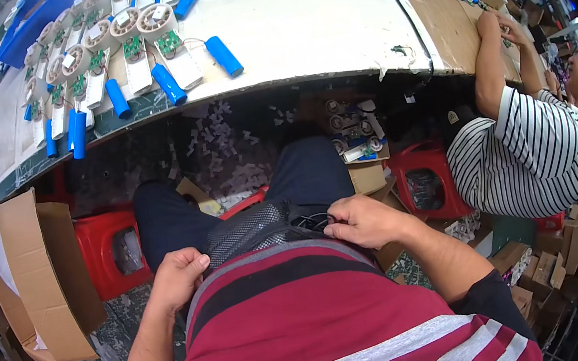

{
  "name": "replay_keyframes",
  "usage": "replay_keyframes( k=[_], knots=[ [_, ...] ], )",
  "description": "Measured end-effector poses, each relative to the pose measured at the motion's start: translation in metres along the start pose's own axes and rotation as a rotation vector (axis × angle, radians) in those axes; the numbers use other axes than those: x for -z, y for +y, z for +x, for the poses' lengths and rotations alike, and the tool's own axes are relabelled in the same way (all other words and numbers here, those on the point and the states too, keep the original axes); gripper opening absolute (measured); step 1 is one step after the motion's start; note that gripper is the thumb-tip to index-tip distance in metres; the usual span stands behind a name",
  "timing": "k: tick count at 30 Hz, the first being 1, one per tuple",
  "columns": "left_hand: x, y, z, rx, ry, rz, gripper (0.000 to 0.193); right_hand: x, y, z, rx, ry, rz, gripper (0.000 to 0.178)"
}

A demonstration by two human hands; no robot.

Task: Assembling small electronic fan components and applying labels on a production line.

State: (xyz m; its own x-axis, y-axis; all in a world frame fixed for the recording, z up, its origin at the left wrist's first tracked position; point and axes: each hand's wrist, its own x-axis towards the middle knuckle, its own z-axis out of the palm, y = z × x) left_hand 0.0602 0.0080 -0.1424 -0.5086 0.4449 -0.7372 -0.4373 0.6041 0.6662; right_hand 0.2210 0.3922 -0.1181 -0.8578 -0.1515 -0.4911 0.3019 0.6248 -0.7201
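Observation:
A black mesh pouch [248, 232] lies across my lap, against the hem of my striped shirt. At its right end, loops of thin black cord [312, 221] show. My right hand [365, 221] is closed beside them, thumb and forefinger pinching the cord. My left hand [178, 276] is closed too, its thumb and fingertips pressed together by the pouch's left edge and the shirt hem. Whatever may be between those left fingertips is too small to make out.
On the white table [298, 31] ahead stand rows of white housings with green circuit boards [169, 43] and blue battery cells [223, 57]. Red stools [104, 254], an open cardboard box [47, 273] and a parts box [360, 137] surround me. A co-worker [528, 147] sits right.

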Motion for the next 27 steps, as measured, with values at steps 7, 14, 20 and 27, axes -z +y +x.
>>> replay_keyframes(
  k=[7,14,20,27],
  knots=[
    [-0.024,0.009,0.009,-0.084,0.030,-0.083,0.021,-0.010,0.001,-0.043,-0.037,0.070,0.170,0.023],
    [-0.077,0.068,0.080,-0.446,-0.231,0.350,0.027,-0.023,0.018,-0.127,-0.395,0.012,0.449,0.015],
    [-0.117,0.107,0.105,-0.467,-0.529,0.598,0.030,-0.065,0.065,-0.170,-0.560,-0.108,0.719,0.018],
    [-0.121,0.113,0.115,-0.546,-0.662,0.633,0.033,-0.051,0.051,-0.167,-0.575,-0.251,0.648,0.016]
  ],
)
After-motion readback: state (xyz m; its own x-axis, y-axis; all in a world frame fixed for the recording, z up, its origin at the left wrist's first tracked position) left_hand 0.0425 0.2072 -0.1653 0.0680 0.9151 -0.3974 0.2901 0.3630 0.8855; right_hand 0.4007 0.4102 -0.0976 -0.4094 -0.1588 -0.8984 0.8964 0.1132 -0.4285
